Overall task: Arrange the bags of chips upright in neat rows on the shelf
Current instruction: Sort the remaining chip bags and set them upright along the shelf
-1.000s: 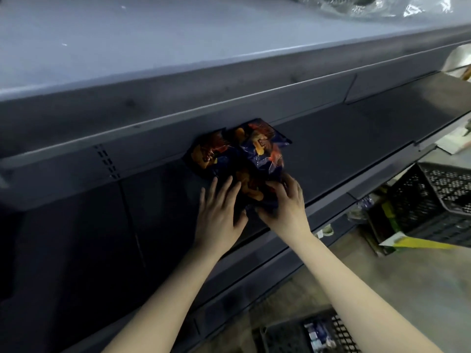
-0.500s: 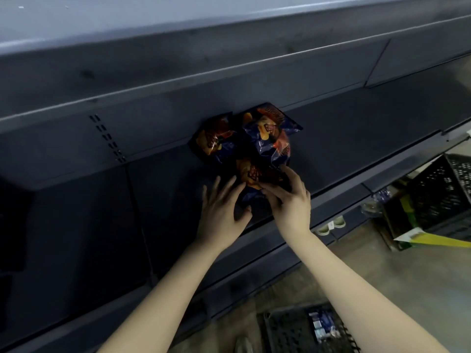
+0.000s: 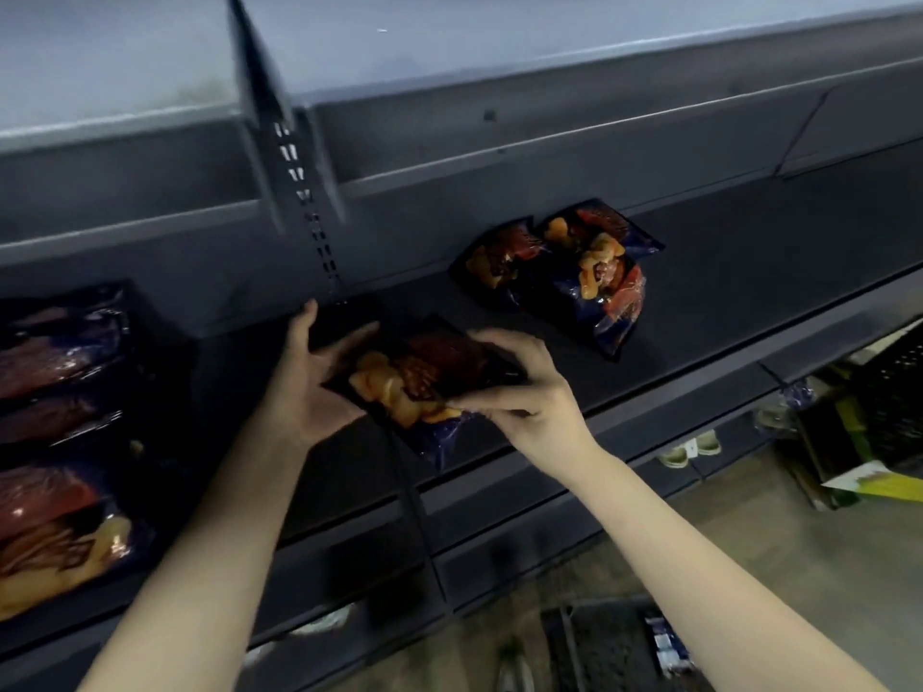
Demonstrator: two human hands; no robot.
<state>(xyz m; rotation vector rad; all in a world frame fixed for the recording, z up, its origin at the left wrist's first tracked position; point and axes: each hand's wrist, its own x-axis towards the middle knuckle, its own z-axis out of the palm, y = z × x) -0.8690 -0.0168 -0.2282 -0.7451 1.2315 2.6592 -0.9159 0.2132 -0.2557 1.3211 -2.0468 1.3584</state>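
Observation:
I hold one dark blue bag of chips (image 3: pixel 419 379) above the front part of the dark shelf (image 3: pixel 749 292). My left hand (image 3: pixel 304 387) cups its left end from below, thumb up. My right hand (image 3: pixel 519 392) pinches its right edge with curled fingers. The bag lies tilted, nearly flat. Two more blue bags (image 3: pixel 594 282) lean at the back of the shelf to the right, apart from my hands. Several similar bags (image 3: pixel 60 432) stand in the bay at far left.
A perforated upright post (image 3: pixel 304 192) divides the two shelf bays. Black plastic crates stand on the floor at right (image 3: pixel 894 392) and at the bottom (image 3: pixel 619 646). A yellow-green box (image 3: pixel 869 486) lies beside the right crate.
Both hands lifted one bag off the pile and carried it left and toward me. The view swung left, bringing the post and the left bay's bags into sight.

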